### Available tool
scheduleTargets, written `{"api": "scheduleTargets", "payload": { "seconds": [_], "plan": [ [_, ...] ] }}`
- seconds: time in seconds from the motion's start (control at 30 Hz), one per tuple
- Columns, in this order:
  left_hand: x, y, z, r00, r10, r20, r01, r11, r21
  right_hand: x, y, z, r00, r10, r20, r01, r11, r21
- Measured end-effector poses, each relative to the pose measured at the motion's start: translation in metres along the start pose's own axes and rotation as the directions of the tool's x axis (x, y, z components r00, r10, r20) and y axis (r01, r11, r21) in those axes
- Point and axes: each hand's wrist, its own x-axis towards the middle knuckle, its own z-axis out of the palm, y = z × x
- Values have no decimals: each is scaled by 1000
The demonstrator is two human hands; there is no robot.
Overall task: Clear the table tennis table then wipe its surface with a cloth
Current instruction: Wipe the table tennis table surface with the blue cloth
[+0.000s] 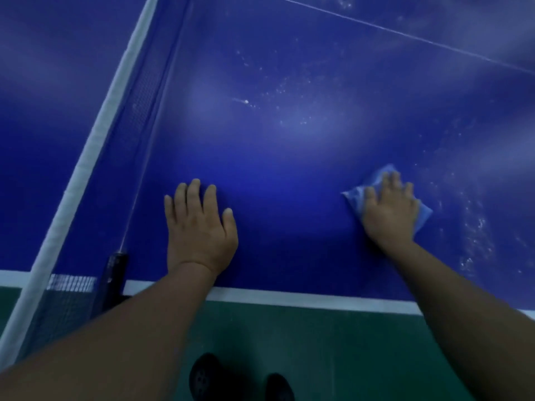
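Dark shoes (240, 380) on green floor (333, 351), nearest the camera. Then the white edge line of the blue bench (289, 146), with the black net post (115, 273) clamped at the edge on the left. Net (95, 146) with white top band runs diagonally away up-left.

Left hand (199, 227) lies flat on the bench just right of the net, fingers (192, 195) straight and slightly apart, holding nothing; looks like a brace. Right hand (389, 211) presses flat on a light blue cloth (424, 212), fingers spread over it, not curled round it. The cloth lies on the bench well right of the left hand, its corners showing around the palm.

No loose items on the visible bench, so clearing looks done; the step in hand is wiping. White dust specks (474, 235) lie just right of the cloth, with more farther off toward the thin white centre line (405, 33).

To do it well: keep the palm flat for even pressure, sweep overlapping strokes rightward into the dusty patch, then work outward. Carry the dust off the edge rather than smearing it. Lean on the left hand for reach, and avoid snagging the net.
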Motion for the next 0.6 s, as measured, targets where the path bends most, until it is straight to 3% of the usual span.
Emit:
{"api": "scheduleTargets", "payload": {
  "seconds": [0.07,0.13,0.3,0.4,0.5,0.53,0.6],
  "plan": [
    [2,0,1,1000,-6,11,6,1000,30,12,-6,0,994,108,-1,-108,993,55],
    [2,1,1,1000,-13,18,13,999,40,8,-36,5,996,85,-23,-83,995,62],
    [1,1,1,1000,-24,11,23,997,67,-19,-178,24,964,-267,-15,267,960,81],
    [1,2,0,1000,-28,-4,28,996,79,-21,-250,28,811,-582,52,574,810,119],
    [3,4,-1,999,-47,6,46,995,93,20,-244,24,593,-801,85,798,598,73],
    [3,4,-1,999,-49,19,47,994,98,44,-226,22,595,-801,70,799,599,55],
    [3,4,-2,998,-50,30,46,992,118,107,-178,14,769,-639,9,638,768,47]
  ]
}}
